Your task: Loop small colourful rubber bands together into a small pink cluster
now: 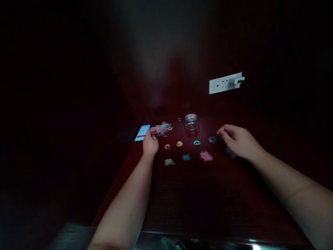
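Observation:
On a dark red wooden table (197, 194) lie many small coloured elastic bands. My left hand (150, 142) reaches to a mixed heap of bands (163, 128), its fingers pinched closed at the heap's left edge. My right hand (238, 140) hovers with curled fingers right beside a purple band group (212, 139); a dim purple pile (231, 152) lies under it. Sorted groups sit between the hands: a pink ring (167, 146), yellow (179, 143), green (197, 142), cream (169, 161), blue (186, 157), pink pile (206, 156).
A small clear jar (191, 122) stands behind the bands, a single band (179, 119) to its left. A lit phone (142, 133) lies by my left hand. A white wall socket (225, 83) holds a plugged-in charger (236, 80). The surroundings are very dark.

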Available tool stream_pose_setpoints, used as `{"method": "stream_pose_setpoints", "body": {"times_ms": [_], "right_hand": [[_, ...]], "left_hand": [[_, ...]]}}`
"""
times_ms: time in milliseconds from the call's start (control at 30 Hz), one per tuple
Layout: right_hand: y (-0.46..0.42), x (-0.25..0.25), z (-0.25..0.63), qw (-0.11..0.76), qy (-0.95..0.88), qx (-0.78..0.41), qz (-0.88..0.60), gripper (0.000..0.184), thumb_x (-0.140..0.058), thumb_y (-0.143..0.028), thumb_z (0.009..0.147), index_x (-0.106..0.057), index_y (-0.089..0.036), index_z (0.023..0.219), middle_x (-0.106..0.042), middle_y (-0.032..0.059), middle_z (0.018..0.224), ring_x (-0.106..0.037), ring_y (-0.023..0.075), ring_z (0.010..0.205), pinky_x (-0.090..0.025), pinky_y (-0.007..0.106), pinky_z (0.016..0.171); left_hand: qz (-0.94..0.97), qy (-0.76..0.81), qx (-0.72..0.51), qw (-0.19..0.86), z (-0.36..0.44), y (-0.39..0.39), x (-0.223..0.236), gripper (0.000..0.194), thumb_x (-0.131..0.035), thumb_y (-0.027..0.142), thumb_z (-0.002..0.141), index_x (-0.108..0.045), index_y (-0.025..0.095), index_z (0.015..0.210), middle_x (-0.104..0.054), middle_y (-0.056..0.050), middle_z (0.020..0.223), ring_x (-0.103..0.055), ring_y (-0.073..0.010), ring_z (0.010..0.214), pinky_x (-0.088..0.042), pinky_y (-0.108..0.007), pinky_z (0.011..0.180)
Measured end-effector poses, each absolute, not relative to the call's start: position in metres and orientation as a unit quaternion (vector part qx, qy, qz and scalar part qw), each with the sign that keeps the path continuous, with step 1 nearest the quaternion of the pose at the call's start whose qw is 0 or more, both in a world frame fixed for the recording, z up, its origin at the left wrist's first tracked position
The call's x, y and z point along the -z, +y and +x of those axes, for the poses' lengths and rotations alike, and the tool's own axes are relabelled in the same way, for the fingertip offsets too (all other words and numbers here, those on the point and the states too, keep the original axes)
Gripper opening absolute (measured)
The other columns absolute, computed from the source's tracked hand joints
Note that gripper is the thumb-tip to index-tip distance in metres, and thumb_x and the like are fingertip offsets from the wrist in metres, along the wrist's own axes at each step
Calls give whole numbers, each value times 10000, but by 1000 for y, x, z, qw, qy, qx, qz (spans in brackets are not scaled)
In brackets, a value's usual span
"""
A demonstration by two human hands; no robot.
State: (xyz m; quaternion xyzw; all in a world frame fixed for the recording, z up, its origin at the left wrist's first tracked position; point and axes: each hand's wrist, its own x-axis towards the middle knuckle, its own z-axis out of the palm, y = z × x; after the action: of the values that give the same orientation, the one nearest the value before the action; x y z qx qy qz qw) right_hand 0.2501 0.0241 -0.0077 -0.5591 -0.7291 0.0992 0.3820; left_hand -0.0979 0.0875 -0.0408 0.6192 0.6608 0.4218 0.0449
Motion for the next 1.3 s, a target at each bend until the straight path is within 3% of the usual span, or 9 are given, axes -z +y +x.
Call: {"method": "stream_pose_setpoints", "body": {"times_ms": [167, 500, 733, 933, 1300], "right_hand": [[21, 7, 244, 375, -730, -105, -562, 207, -480, -306, 897, -655, -216, 834, -704, 39, 751, -619, 192, 642, -414, 295, 596], [17, 8, 237, 359, -756, -106, -537, 206, -488, -316, 893, -603, -214, 755, -635, 10, 634, -562, 159, 554, -372, 282, 545], [16, 8, 237, 356, -758, -127, -532, 212, -490, -325, 899, -606, -212, 764, -635, 10, 640, -558, 160, 550, -378, 286, 546], [15, 7, 236, 353, -763, -129, -526, 201, -498, -322, 894, -613, -211, 772, -648, 13, 661, -564, 161, 565, -383, 283, 552], [15, 9, 236, 349, -765, -119, -528, 204, -508, -327, 888, -613, -209, 759, -599, -12, 604, -535, 145, 533, -362, 269, 534]], "left_hand": [[629, 678, -376, 57, -104, 93, 52, 414, -377, 65, 867, -635, 170, 1173, -692, -93, 1230, -621, -212, 1194, -454, -366, 1080], [688, 672, -261, 83, -95, 91, 54, 425, -467, 135, 858, -725, 307, 1148, -641, 5, 1351, -520, -292, 1318, -400, -504, 1109], [688, 670, -270, 76, -95, 93, 54, 396, -454, 122, 862, -750, 276, 1075, -698, 2, 1253, -590, -213, 1223, -418, -386, 1110], [683, 672, -277, 71, -97, 94, 55, 319, -490, 141, 858, -766, 267, 957, -697, 15, 1248, -601, -203, 1197, -433, -360, 1092], [673, 684, -272, 69, -97, 95, 57, 331, -529, 141, 847, -757, 257, 1057, -711, -18, 1230, -613, -211, 1193, -428, -347, 1102]]}}
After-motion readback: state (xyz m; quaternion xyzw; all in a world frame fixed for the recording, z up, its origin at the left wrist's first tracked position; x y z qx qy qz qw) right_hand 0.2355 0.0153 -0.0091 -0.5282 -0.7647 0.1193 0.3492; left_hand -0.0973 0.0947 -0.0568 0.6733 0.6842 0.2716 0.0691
